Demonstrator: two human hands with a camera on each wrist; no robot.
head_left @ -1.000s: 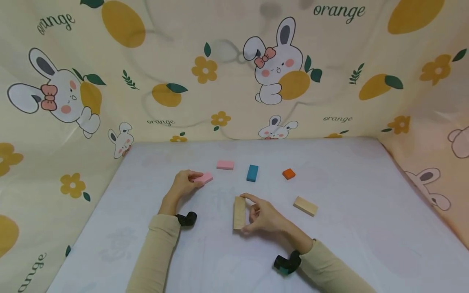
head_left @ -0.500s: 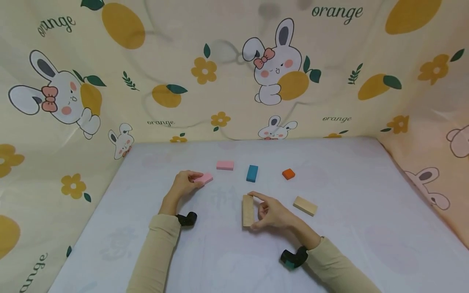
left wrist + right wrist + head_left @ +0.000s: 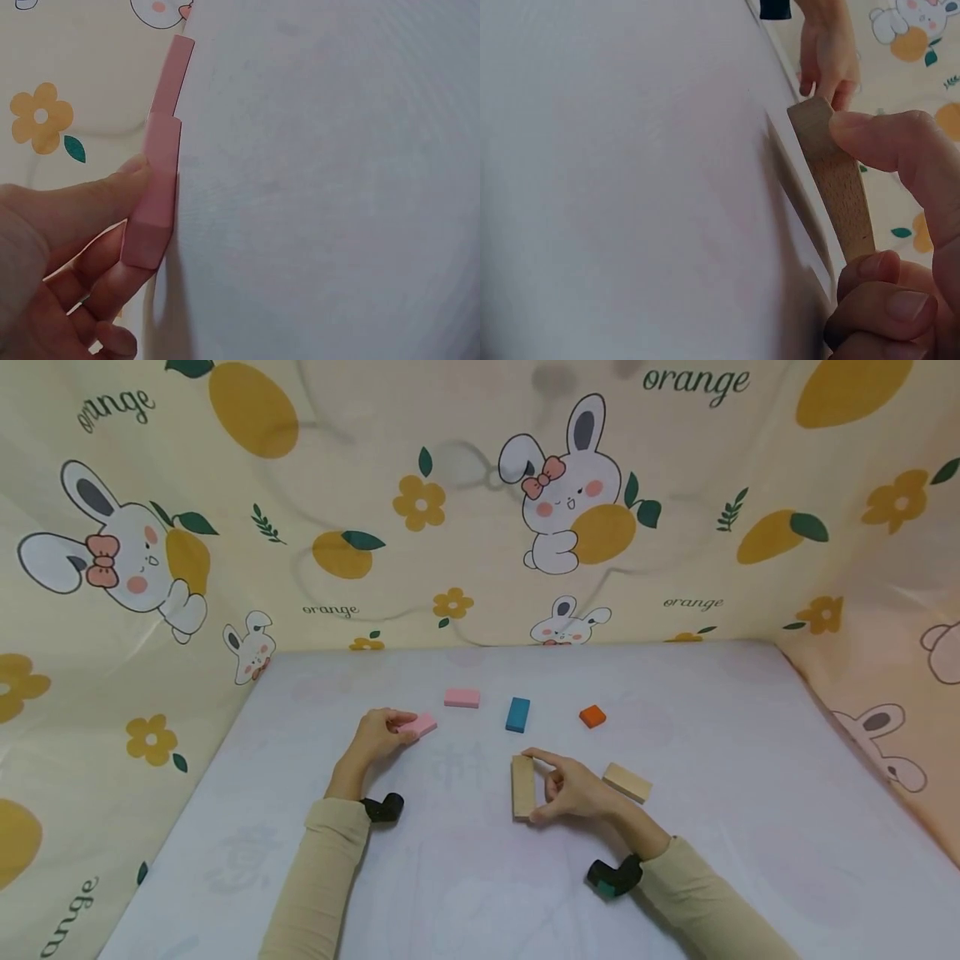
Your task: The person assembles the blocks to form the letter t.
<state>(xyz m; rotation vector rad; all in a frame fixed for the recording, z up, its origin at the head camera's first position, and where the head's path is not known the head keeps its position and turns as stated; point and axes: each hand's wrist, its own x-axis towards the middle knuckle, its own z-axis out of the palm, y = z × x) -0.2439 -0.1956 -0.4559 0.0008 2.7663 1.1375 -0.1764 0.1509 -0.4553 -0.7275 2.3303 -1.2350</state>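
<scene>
Between thumb and fingers, my left hand (image 3: 377, 733) pinches a pink block (image 3: 422, 725) at the left of the white table. The left wrist view shows the thumb on this block (image 3: 161, 176), close over the tabletop. Toward the middle, my right hand (image 3: 573, 787) holds a plain wooden block (image 3: 523, 788) by its two ends, thumb at the near end and index finger at the far one. In the right wrist view a strip of table and shadow shows beside the held wooden block (image 3: 841, 195). Its remaining fingers are curled in.
Farther back lie a second pink block (image 3: 462, 697), a blue block (image 3: 517, 714) and a small orange block (image 3: 592, 717). Another wooden block (image 3: 627, 782) lies just beyond the right hand. A printed rabbit-and-orange cloth (image 3: 480, 552) rises behind the table.
My right hand has carried the wooden block to the right and slightly away from me, nearer the other wooden block. The left hand and its pink block have stayed in place.
</scene>
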